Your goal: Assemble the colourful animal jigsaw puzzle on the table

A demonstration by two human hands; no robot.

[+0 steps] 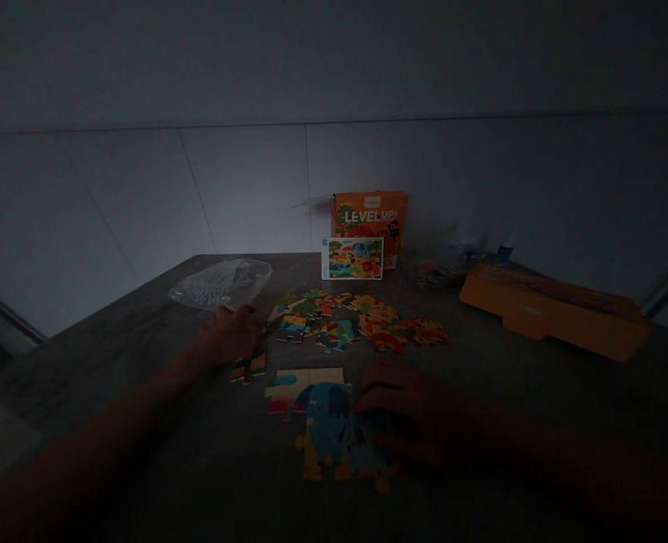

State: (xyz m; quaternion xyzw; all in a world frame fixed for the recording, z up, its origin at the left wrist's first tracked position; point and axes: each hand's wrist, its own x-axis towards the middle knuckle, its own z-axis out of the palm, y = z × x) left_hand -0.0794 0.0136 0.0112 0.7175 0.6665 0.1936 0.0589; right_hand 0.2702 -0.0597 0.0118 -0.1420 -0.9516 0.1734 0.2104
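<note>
The scene is very dark. My left hand point(231, 337) rests at the left end of a heap of loose colourful puzzle pieces point(345, 320), fingers curled over a piece point(249, 367) beside it; whether it grips the piece is unclear. My right hand point(393, 407) lies on the right side of a joined patch of puzzle showing a blue elephant point(328, 430), fingers bent and pressing down on it. A small reference picture card point(352, 259) leans against an orange puzzle box point(371, 219) at the back of the grey table point(142, 332).
A crumpled clear plastic bag point(221, 283) lies behind my left hand. A flat orange box lid point(554, 309) sits at the right, with another clear bag of pieces point(444, 268) beside it. A pale wall stands close behind the table.
</note>
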